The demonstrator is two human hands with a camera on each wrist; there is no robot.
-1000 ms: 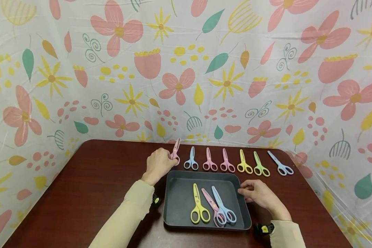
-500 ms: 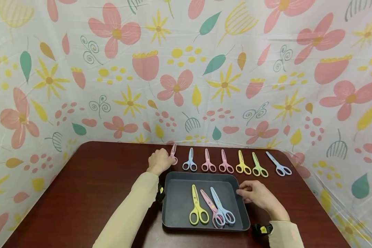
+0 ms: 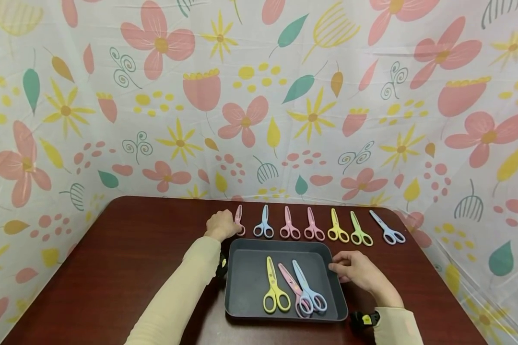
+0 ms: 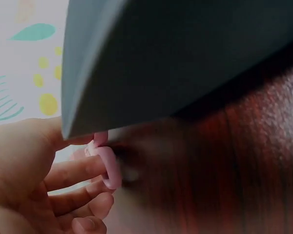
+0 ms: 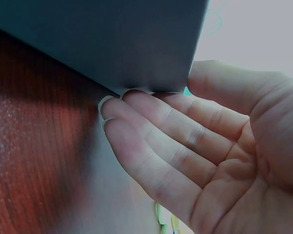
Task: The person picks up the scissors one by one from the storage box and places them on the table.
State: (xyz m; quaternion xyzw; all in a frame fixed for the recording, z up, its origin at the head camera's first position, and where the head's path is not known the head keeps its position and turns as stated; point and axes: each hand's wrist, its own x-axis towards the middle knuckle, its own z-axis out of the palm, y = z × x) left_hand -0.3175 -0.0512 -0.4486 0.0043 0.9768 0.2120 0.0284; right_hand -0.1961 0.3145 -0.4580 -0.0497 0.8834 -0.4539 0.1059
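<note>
At the left end of a row of scissors, my left hand point(image 3: 221, 225) grips pink scissors point(image 3: 239, 215) by the handle, blades pointing to the back. In the left wrist view the fingers are at a pink handle loop point(image 4: 113, 169), and the tray's corner covers part of the thumb. My right hand point(image 3: 362, 273) holds the right rim of a dark grey tray point(image 3: 246, 273), thumb over the edge, fingers along the outer wall. Yellow scissors point(image 3: 271, 278) lie in the tray, beside pink scissors point(image 3: 288, 276) partly under blue scissors point(image 3: 302, 278).
Behind the tray the row continues rightward with blue scissors point(image 3: 264, 220), several pink and yellow pairs, green scissors point(image 3: 357, 227) and light blue scissors point(image 3: 384, 226). A flowered curtain point(image 3: 250, 158) hangs behind the dark red-brown table point(image 3: 138, 249).
My left hand has lowered the pink scissors toward the table, in line with the row, and their tilt has straightened. The right hand stays at the tray's rim.
</note>
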